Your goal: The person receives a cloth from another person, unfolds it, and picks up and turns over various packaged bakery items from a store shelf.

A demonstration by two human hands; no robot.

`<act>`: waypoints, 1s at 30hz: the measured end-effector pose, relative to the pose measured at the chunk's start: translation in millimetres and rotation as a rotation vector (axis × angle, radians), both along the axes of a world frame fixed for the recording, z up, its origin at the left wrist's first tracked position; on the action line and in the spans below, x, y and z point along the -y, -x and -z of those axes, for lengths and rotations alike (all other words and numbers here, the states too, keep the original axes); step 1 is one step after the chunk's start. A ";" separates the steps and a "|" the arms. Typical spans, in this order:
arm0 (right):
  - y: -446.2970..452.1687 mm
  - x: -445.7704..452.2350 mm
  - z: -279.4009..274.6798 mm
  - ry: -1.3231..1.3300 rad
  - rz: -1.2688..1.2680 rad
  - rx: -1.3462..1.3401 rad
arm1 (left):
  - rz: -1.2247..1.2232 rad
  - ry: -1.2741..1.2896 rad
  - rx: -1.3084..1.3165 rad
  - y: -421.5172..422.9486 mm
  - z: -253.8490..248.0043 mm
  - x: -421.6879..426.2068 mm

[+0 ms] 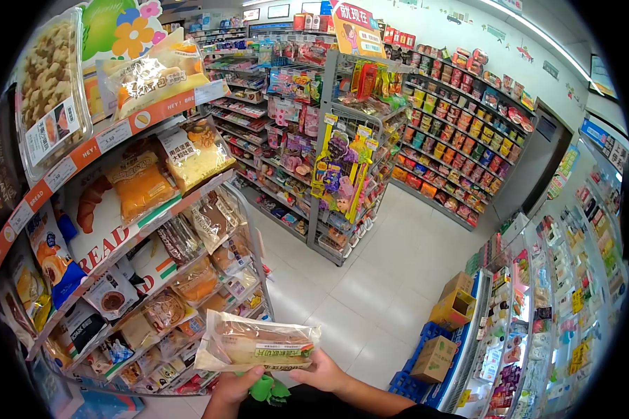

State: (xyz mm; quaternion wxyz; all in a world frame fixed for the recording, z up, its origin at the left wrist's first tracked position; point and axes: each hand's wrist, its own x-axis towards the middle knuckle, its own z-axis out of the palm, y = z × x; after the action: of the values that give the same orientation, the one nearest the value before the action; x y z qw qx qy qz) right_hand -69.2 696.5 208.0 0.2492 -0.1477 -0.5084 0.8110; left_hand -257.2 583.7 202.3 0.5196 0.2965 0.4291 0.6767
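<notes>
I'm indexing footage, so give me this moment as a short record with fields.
Place: shop, tiled floor
Left hand: holds wrapped bread at its lower edge
Right hand: holds its right end
Left side: bread rack
Lower right: cardboard boxes, blue crates
Unclear: what the green object between the hands is

"HEY!" on orange shelf strip (122,127), "READ" on shelf panel (99,255), "就现在" on sign (357,29)

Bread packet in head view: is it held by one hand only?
No, the left hand holds the bread packet at its lower edge and the right hand near its right end.
</notes>
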 end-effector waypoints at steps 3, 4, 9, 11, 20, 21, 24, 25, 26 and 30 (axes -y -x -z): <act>5.0 -5.9 -9.9 -0.075 0.059 -0.021 | -0.010 0.019 -0.102 2.9 6.0 6.2; 6.8 -8.4 -9.7 -0.100 0.060 -0.042 | -0.026 0.007 -0.091 3.4 5.5 8.3; 12.9 -13.9 -14.7 -0.162 -0.011 -0.063 | -0.181 -0.051 0.023 1.6 11.6 16.7; 16.9 -15.1 -19.5 -0.176 -0.049 -0.050 | -0.243 -0.050 0.058 0.7 15.1 17.3; 40.0 -22.8 -29.4 -0.251 -0.208 -0.095 | -0.416 -0.096 -0.037 -0.7 -4.9 32.1; 43.0 -23.9 -34.7 -0.262 -0.219 -0.102 | -0.386 -0.075 0.002 0.6 -17.5 35.6; 54.5 -23.3 -50.5 -0.278 -0.206 -0.128 | -0.430 -0.084 -0.008 5.1 -22.1 39.5; 59.0 -22.8 -56.0 -0.265 -0.198 -0.156 | -0.454 -0.089 -0.013 6.7 -24.5 40.0; 62.7 -23.0 -62.3 -0.248 -0.191 -0.160 | -0.480 -0.094 -0.020 7.7 -33.3 38.1; 76.8 -29.1 -87.8 -0.179 -0.140 -0.154 | -0.553 -0.030 -0.065 15.8 -67.2 29.3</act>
State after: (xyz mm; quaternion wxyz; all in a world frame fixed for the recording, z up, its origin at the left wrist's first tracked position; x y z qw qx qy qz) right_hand -146.0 725.6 295.8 0.2423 -0.0263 -0.5671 0.7868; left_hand -273.0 554.4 269.4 0.2966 0.1972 0.5004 0.7891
